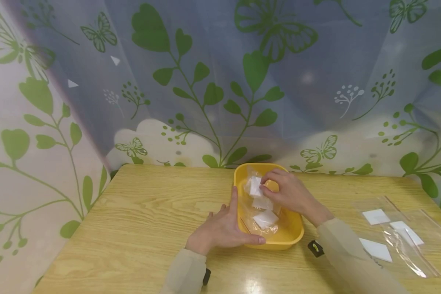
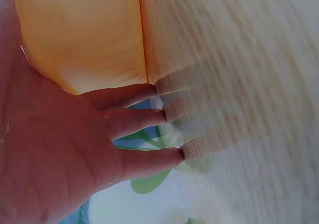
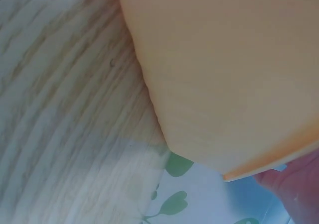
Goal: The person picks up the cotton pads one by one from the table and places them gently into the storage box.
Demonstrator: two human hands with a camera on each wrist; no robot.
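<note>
A yellow basin [image 1: 292,228] stands near the table's back edge with several clear plastic bags in it, each showing a white piece [image 1: 265,219]. My left hand [image 1: 224,228] steadies its left side: the index finger lies along the left rim and the thumb on the near rim. In the left wrist view the other fingers [image 2: 144,162] reach straight down to the table beside the yellow wall. My right hand [image 1: 288,191] reaches in over the right rim, thumb and index finger pinching a plastic bag with a white piece [image 1: 255,186] at the far end. The right wrist view shows mostly the basin's outer wall [image 3: 214,79].
On the right of the wooden table [image 1: 150,208] lie several clear zip bags with white pieces [image 1: 375,217], overlapping one another, partly close to my right sleeve. A curtain [image 1: 206,122] with green leaves and butterflies hangs directly behind the table.
</note>
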